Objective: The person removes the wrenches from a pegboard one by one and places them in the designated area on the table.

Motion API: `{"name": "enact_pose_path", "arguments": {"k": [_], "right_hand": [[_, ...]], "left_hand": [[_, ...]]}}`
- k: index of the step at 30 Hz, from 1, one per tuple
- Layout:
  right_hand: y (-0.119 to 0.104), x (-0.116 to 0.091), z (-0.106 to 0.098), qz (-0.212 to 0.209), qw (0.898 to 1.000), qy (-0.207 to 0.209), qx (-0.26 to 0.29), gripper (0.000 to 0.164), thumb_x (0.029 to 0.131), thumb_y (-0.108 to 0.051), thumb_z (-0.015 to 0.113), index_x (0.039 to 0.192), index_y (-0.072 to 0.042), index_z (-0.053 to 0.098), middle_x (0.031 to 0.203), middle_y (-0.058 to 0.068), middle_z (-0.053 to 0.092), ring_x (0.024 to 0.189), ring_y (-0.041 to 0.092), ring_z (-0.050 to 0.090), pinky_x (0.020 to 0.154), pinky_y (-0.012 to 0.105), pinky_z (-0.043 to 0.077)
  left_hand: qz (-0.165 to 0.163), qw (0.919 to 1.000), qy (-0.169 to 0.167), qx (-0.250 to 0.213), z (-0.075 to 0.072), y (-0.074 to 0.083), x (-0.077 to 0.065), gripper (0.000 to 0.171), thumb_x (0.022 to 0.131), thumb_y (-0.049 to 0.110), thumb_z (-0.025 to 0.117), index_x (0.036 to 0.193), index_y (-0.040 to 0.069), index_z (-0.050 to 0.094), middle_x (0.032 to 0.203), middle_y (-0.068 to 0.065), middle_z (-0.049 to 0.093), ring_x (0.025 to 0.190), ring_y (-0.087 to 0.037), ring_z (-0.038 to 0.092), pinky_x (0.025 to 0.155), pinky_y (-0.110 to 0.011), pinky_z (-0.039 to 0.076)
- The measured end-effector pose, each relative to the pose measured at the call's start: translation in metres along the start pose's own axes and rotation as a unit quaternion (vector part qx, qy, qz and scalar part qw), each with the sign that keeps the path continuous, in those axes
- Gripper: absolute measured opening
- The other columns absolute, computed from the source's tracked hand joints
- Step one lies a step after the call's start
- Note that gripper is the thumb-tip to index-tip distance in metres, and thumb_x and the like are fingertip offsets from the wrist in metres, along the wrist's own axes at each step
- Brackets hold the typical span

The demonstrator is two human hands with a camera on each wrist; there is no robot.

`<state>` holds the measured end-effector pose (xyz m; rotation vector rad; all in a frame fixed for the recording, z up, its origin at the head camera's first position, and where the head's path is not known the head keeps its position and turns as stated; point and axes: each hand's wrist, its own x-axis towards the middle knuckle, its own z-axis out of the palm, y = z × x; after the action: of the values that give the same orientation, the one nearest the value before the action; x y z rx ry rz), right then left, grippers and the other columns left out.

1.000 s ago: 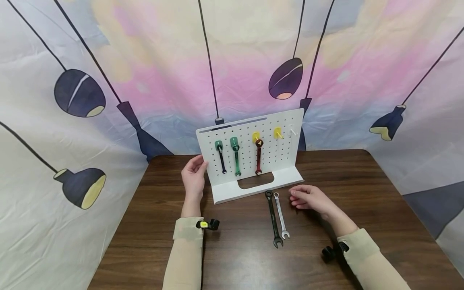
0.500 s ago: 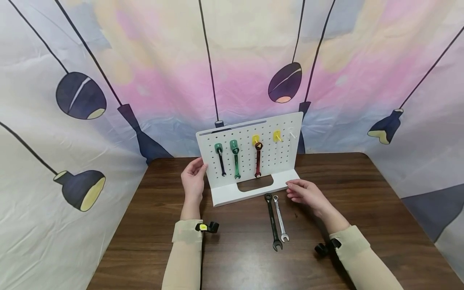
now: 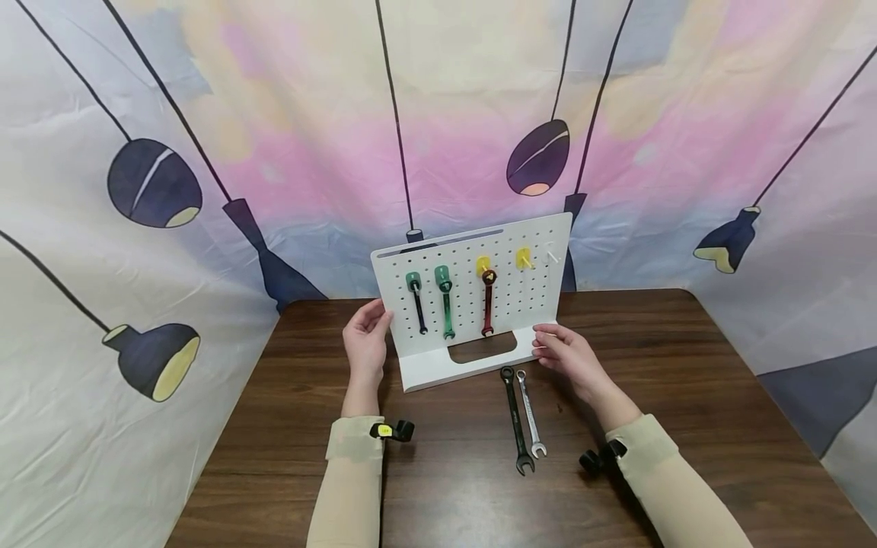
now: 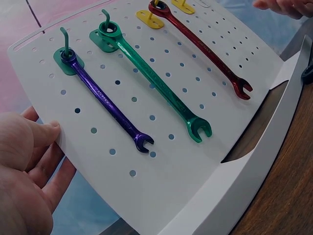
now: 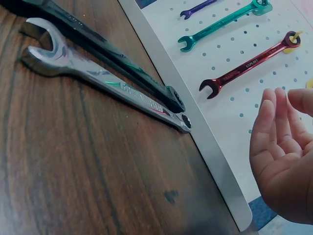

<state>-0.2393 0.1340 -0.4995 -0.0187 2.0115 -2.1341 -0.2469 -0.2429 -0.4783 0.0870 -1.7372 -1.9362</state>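
Note:
My left hand point(image 3: 365, 339) pinches the left edge of a white pegboard stand point(image 4: 161, 196), thumb at the front and fingers behind it. From the board's hooks hang a purple wrench point(image 4: 105, 100), a green wrench point(image 4: 156, 81) and a red wrench point(image 4: 205, 49). My right hand point(image 3: 569, 356) is over the right end of the board's base, fingers loosely bent and holding nothing. On the table in front of the base lie a black wrench point(image 3: 515, 418) and a silver wrench point(image 3: 530, 415), side by side.
A yellow hook point(image 3: 524, 257) and a clear hook point(image 3: 551, 253) on the board's right side carry nothing. The base has a cutout point(image 3: 483, 347). The brown wooden table point(image 3: 438, 487) backs onto a patterned curtain point(image 3: 308, 152).
My right hand has moved left and away from me, from beside the silver wrench to the right end of the board's base. The left hand keeps its hold on the board.

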Motion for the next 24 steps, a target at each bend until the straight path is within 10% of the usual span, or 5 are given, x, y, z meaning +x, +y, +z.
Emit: {"name": "enact_pose_path", "arguments": {"k": [24], "right_hand": [[0.009,0.011,0.019,-0.010,0.998,0.008,0.059,0.050,0.110,-0.018,0.063,0.149,0.012,0.049,0.105,0.000,0.068,0.092,0.008,0.072,0.083,0.022,0.058]], "left_hand": [[-0.007,1.0000,0.005,-0.004,0.001,0.001,0.000,0.025,0.098,0.001,0.077,0.123,-0.001,0.077,0.110,-0.008,0.077,0.095,-0.014,0.069,0.083,-0.022,0.057]]}}
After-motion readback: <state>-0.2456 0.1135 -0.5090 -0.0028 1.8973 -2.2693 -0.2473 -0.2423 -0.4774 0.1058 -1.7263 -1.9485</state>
